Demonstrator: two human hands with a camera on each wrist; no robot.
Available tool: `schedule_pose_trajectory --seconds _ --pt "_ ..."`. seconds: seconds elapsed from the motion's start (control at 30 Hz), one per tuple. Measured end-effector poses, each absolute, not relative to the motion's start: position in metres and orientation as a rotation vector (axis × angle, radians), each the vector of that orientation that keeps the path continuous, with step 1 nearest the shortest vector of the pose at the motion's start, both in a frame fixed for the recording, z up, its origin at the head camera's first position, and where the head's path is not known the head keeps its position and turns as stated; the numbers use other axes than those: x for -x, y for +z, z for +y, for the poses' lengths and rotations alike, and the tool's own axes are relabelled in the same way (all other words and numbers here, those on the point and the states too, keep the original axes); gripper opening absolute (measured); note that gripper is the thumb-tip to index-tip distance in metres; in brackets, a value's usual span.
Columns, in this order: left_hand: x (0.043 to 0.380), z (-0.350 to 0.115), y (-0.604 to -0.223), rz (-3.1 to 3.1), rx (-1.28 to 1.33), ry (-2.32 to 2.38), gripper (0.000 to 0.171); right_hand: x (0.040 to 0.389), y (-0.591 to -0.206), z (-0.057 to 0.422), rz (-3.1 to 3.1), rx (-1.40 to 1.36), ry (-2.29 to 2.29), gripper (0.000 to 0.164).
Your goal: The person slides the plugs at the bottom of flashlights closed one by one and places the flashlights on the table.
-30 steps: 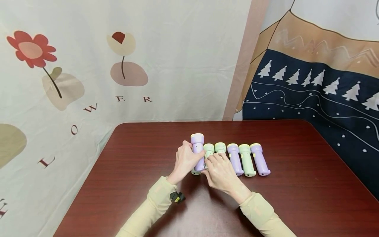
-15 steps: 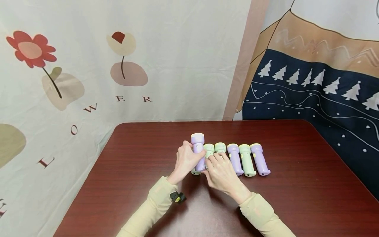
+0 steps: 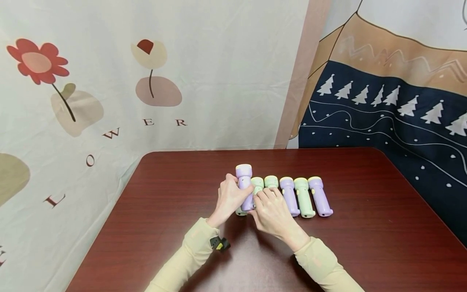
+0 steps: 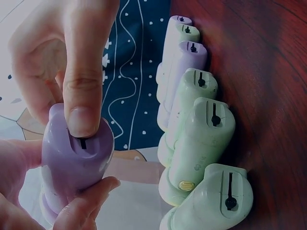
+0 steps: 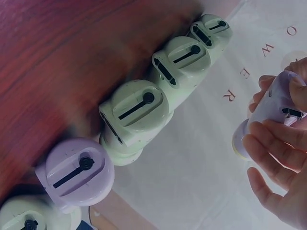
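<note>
My left hand (image 3: 229, 198) grips a purple flashlight (image 3: 244, 174) by its barrel, head pointing away and raised above the row. At its tail, my right hand (image 3: 271, 211) works with the thumb (image 4: 82, 115) pressed over the dark slot in the end cap. In the right wrist view, its other fingers (image 5: 273, 151) are bent along the flashlight's side. A green flashlight (image 4: 230, 196) lies partly hidden below the held one. Two more green flashlights (image 3: 257, 183) (image 3: 271, 182) lie beside it, partly covered by the right hand.
Farther right in the row lie a purple flashlight (image 3: 290, 198), a green flashlight (image 3: 305, 198) and another purple flashlight (image 3: 321, 198). All rest on a dark red wooden table (image 3: 175, 182). A pale flower-printed curtain (image 3: 226, 81) and a navy tree-printed cloth (image 3: 365, 121) hang behind.
The purple flashlight has barely shifted to the right in the left hand's grip. Both hands otherwise keep their places, and the row has not moved.
</note>
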State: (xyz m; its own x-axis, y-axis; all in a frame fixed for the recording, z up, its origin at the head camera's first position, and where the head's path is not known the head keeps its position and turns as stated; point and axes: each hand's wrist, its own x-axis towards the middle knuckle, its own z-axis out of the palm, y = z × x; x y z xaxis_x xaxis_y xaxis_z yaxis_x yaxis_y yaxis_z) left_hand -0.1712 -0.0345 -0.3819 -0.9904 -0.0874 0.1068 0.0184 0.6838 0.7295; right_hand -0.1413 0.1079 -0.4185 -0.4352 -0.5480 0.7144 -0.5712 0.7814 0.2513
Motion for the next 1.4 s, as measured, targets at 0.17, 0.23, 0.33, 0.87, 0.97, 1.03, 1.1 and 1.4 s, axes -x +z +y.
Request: schedule_pose_trajectory --seconds 0.17,0.23,0.33,0.87,0.97,1.03,1.1,1.4 --pt "0.171 -0.035 -0.383 -2.762 -0.066 -1.204 0.043 0.141 -0.418 0.106 -2.143 -0.821 0.041 0.033" --pt "0.171 -0.035 -0.383 -2.763 -0.068 -1.206 0.043 0.141 -0.418 0.105 -2.143 -0.819 0.037 0.034" --pt "0.171 -0.035 -0.383 -2.766 -0.07 -1.21 0.043 0.141 -0.417 0.105 -2.143 -0.813 0.022 0.036" --pt "0.175 -0.042 -0.384 -2.829 -0.029 -1.202 0.046 0.142 -0.42 0.102 -2.164 -0.811 -0.002 0.044" --pt "0.175 -0.045 -0.387 -2.842 -0.027 -1.197 0.049 0.142 -0.423 0.102 -2.192 -0.816 -0.004 0.045" --pt "0.176 -0.047 -0.389 -2.848 -0.026 -1.18 0.051 0.142 -0.425 0.101 -2.216 -0.827 -0.005 0.046" --pt "0.177 -0.049 -0.392 -2.854 -0.023 -1.155 0.052 0.143 -0.427 0.101 -2.236 -0.847 0.01 0.047" --pt "0.187 -0.061 -0.397 -2.88 -0.032 -1.028 0.05 0.143 -0.437 0.101 -2.393 -0.915 0.025 0.057"
